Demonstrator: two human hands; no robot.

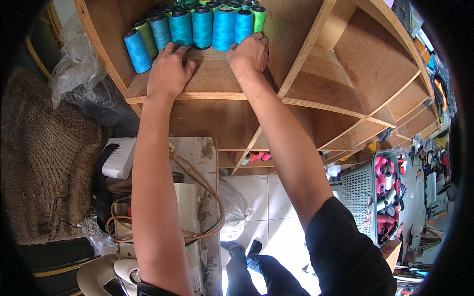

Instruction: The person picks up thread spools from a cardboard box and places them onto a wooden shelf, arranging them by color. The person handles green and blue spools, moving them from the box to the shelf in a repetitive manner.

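Blue and green thread spools stand close together in a wooden shelf compartment (212,74) at the top of the view. My left hand (169,73) rests at the foot of the blue spools on the left, thumb spread away from the fingers and nothing visibly held. Just left of it, a blue thread spool (138,51) leans slightly near the compartment's side wall. My right hand (251,53) has its fingers bent around the lower part of a blue thread spool (243,25) at the right of the row. Beside that spool stands a bright green thread spool (258,19).
More wooden compartments run to the right, with a divider (307,47) beside my right hand. A grey plastic basket (358,190) of mostly pink spools stands at the right. Below my left arm are a worn table (210,153) and looped brown cable (217,197). Plastic bags (81,64) hang left.
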